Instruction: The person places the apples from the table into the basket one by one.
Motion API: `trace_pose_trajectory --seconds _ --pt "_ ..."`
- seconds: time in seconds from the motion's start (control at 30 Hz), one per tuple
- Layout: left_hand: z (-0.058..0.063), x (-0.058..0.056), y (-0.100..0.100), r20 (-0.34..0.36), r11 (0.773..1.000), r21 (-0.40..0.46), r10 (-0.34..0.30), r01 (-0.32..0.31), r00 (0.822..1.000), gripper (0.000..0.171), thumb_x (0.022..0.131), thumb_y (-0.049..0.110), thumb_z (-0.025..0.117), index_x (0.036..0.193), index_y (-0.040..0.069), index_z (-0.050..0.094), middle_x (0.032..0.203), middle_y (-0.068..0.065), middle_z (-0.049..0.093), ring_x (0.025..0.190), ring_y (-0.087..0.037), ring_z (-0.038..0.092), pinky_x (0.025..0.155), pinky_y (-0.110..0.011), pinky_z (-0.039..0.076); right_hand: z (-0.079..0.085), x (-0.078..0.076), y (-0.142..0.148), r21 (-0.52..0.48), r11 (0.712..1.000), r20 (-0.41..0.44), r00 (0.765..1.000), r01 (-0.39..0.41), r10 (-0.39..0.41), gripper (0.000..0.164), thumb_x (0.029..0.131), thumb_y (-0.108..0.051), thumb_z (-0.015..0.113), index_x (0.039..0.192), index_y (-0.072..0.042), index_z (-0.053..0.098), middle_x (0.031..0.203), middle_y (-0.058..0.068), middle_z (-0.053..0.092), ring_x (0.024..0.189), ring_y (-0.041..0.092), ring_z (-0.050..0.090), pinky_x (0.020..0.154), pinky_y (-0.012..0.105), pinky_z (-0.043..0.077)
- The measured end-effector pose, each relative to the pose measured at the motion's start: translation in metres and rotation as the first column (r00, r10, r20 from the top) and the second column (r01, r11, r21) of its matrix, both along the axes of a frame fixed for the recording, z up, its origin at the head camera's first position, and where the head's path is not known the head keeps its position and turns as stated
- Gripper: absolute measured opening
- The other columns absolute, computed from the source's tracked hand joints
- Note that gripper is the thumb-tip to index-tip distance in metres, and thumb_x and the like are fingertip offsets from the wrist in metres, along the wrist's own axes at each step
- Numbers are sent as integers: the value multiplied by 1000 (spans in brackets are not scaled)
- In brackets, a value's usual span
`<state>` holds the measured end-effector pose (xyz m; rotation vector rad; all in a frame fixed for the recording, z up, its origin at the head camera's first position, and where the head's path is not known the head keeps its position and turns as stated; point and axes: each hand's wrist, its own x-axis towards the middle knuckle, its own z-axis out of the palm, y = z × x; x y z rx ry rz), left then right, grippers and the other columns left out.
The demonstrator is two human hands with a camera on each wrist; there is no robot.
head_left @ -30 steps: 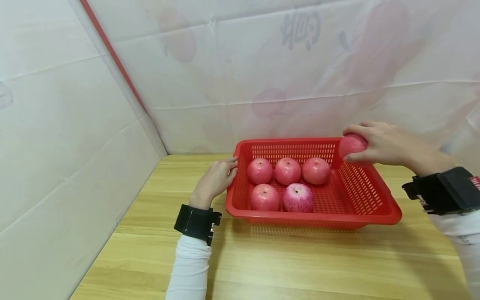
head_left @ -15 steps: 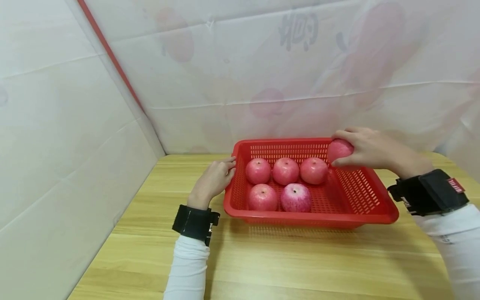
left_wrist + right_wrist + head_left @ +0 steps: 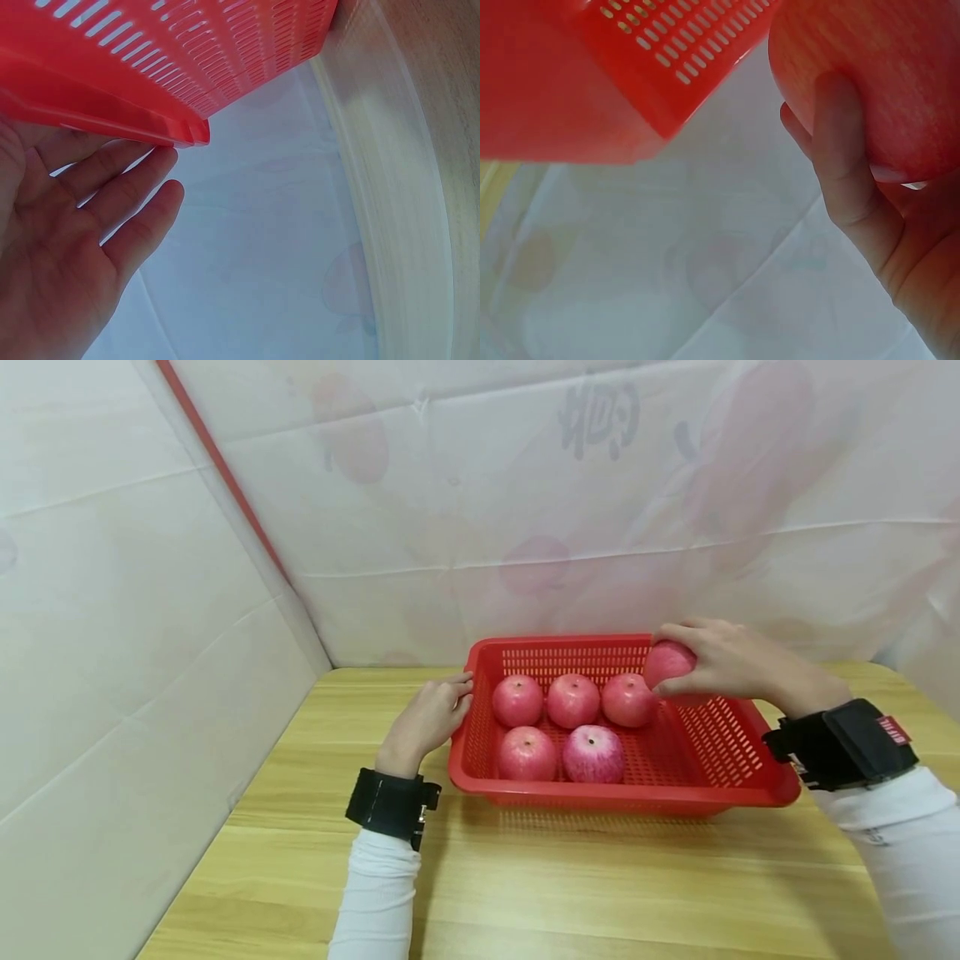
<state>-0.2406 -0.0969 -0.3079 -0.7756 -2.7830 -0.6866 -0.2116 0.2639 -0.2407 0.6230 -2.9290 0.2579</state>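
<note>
A red plastic basket with slotted walls stands on the table and holds several pink-red apples. Three apples line its back side, the left one near the basket's left wall. In front of them sit a pink apple and a streaked purple-white apple. My right hand grips another red apple over the back right part of the basket, thumb and fingers around it. My left hand touches the basket's left rim, its fairly straight fingers lying beneath the rim in the left wrist view.
The basket rests on a light wooden table. White sheeting with faded fruit prints rises behind and to the left. Inside the basket, bare red floor shows on the right.
My right hand has moved left with the apple, from the basket's back right corner to close beside the rightmost back apple. My left hand stays at the left rim.
</note>
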Motion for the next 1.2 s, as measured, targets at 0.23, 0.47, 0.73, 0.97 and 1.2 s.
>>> trace_pose_trajectory --seconds 0.23,0.47,0.73,0.97,1.2 --pt "0 0 -1 -13 1000 -5 -2 2 1000 28 89 10 52 115 1 59 128 -13 50 101 -22 55 62 -22 50 -3 -4 -4 -1 999 -6 999 -38 38 56 67 -50 71 110 -18 56 109 14 52 88 31 49 64 48 46" --pt "0 0 0 -9 1000 -14 4 -5 1000 29 90 11 51 116 1 59 129 -12 50 105 -22 52 67 -24 50 -9 -6 -7 -7 998 7 998 -64 64 56 65 -48 72 108 -16 57 107 15 53 89 31 49 67 49 46" --pt "-1 -1 1 -7 1000 -18 9 -10 1000 30 89 11 52 117 1 58 129 -11 50 106 -23 52 69 -25 52 -11 -6 -13 3 998 82 995 -60 59 57 65 -50 72 109 -17 56 104 13 54 87 29 50 62 44 48" --pt "-1 0 0 -8 1000 -13 9 -9 1000 29 89 10 52 116 1 59 128 -12 50 101 -22 55 62 -22 50 -13 -6 -16 14 999 243 970 -32 28 66 68 -53 70 117 -13 52 108 11 52 99 30 43 66 42 50" --pt "-1 0 0 -4 1000 -9 6 -6 1000 29 89 10 52 116 2 59 128 -12 50 97 -21 56 57 -20 48 -19 -9 -21 15 998 257 965 -68 62 60 65 -51 72 108 -13 54 98 7 55 91 26 47 63 39 50"
